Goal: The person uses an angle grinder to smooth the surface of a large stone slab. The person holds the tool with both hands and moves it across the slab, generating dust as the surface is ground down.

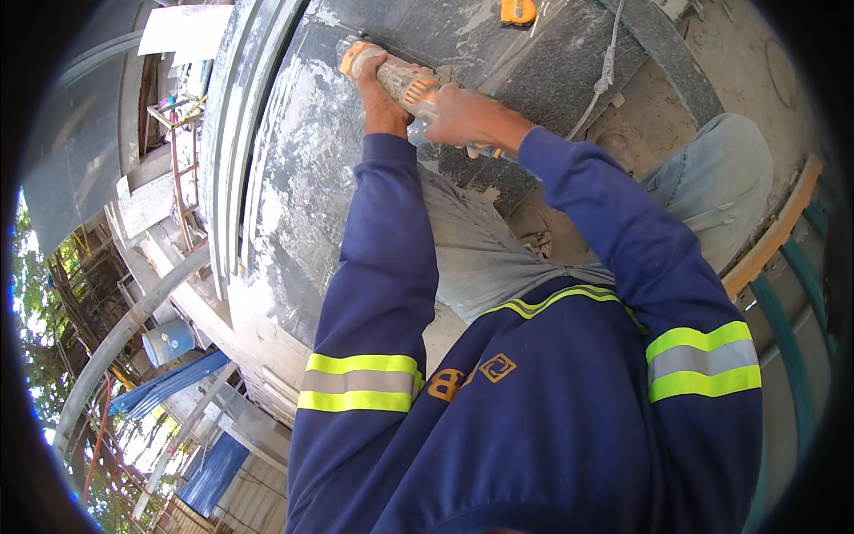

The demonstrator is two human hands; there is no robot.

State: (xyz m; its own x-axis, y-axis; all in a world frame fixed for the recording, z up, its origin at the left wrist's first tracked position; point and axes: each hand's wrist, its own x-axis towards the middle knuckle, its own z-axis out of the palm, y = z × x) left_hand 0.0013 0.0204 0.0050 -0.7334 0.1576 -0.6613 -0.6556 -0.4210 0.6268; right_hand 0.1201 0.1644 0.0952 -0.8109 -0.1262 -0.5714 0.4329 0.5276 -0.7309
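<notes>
- Left hand [376,93]: fingers holding the power tool's [416,87] front, nearer the dark slab's [298,133] left edge.
- Power tool: over the slab, long axis slanting upper left to lower right.
- Right hand [470,117]: fingers wrapped round its rear.

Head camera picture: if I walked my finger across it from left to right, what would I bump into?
Blue bucket → left hand → right hand → grey cable → wooden plank.
</notes>
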